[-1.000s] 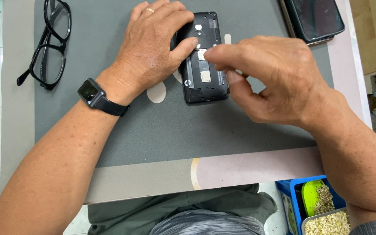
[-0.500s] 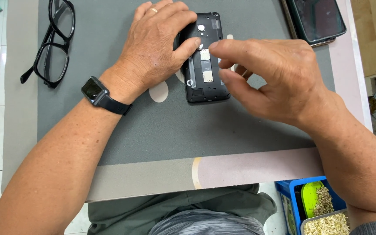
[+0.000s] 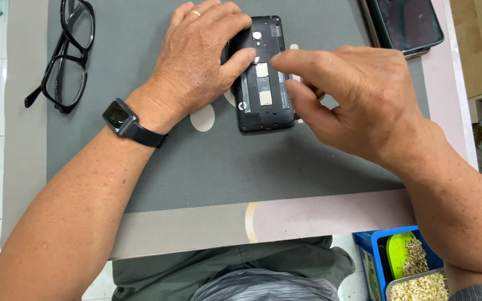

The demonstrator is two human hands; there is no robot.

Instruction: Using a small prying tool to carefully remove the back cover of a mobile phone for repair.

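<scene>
A black phone (image 3: pixel 264 83) with its back cover off lies face down on the grey mat (image 3: pixel 207 167), showing metal slots inside. My left hand (image 3: pixel 202 56) rests over the phone's left edge and pins it, thumb on the upper left of the body; a ring is on one finger and a dark watch (image 3: pixel 119 118) on the wrist. My right hand (image 3: pixel 352 95) hovers over the phone's right side, with thumb and forefinger pinched together near the upper slot. I cannot tell if anything small is between those fingertips.
Black glasses (image 3: pixel 65 56) lie at the mat's left. A dark tablet or second phone (image 3: pixel 405 25) sits at the top right. A blue bin (image 3: pixel 408 267) with a metal tray of pale shavings stands on the floor at lower right. The table edge (image 3: pixel 252 223) is near my lap.
My right hand has drawn slightly to the right and lifted off the phone's middle, uncovering the slots. My left hand stays on the phone.
</scene>
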